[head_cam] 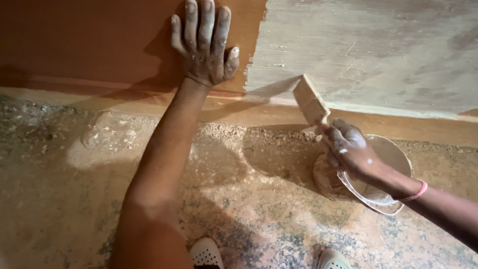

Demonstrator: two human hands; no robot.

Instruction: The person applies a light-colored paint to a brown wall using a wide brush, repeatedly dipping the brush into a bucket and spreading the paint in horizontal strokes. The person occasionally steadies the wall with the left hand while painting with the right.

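I see a dusty speckled floor carrying a paint-smeared bucket near the board's foot, a pale dried lump to its left, and two white shoes.

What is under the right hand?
Under the right hand sits a pale bucket on the dusty floor. The hand and wrist hide most of its inside, so contents cannot be seen.

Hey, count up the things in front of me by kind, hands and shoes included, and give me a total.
Hands: 2, left hand flat on the wood panel, right hand gripping the brush
Paintbrush: 1
Bucket: 1
Shoes: 2
Wristband: 1
Total: 7
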